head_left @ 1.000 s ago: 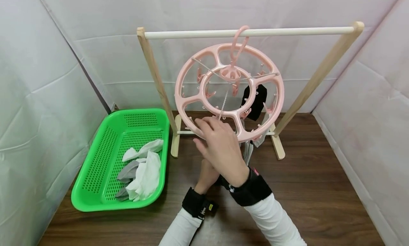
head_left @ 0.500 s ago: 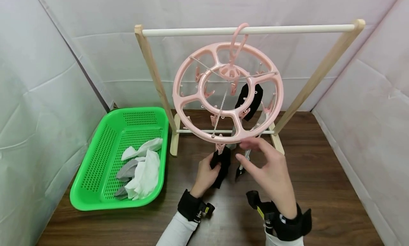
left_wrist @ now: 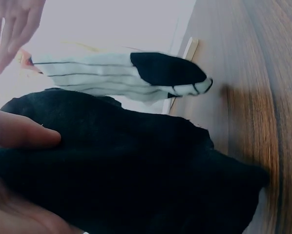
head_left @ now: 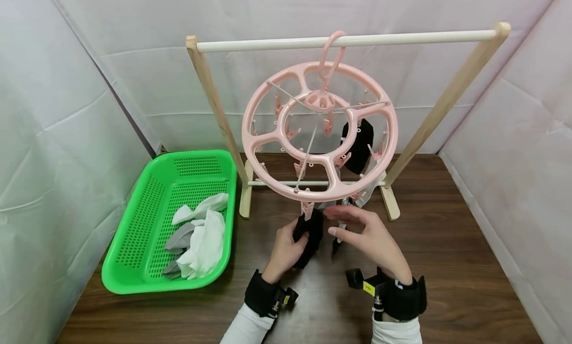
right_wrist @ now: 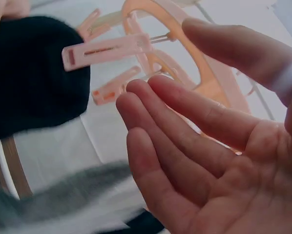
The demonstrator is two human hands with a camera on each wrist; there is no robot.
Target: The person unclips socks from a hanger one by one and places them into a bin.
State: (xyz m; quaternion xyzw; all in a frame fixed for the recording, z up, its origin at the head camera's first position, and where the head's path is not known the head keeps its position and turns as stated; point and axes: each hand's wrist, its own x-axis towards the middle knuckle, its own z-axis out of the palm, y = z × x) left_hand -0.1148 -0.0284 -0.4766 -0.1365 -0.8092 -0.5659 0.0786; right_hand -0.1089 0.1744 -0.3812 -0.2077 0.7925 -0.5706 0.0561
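Observation:
A pink round clip hanger (head_left: 344, 190) hangs by its hook from the white rod. At its front edge a pink clip (right_wrist: 107, 50) bites the end of a black sock (head_left: 314, 240). My left hand (head_left: 284, 248) pinches that sock between thumb and fingers just below the clip. To the right, my right hand (head_left: 373, 239) is held apart from the sock, fingers extended and nothing in them. Behind the held sock hangs a white striped sock (left_wrist: 94, 73) with a black patch. Another black sock (head_left: 359, 146) hangs at the hanger's back right.
The white rod (head_left: 415, 38) is carried by wooden posts (head_left: 447, 103) standing on the dark wooden table (head_left: 456, 264). On the left stands a green basket (head_left: 111, 264) with white cloth pieces (head_left: 205, 244) and grey ones (head_left: 180, 237). White sheeting (head_left: 134, 16) encloses the table.
My right hand has come away from the hanger's front rim and moved right, uncovering the clip and black sock. My left hand stays on the sock. The hanging socks have swung a little.

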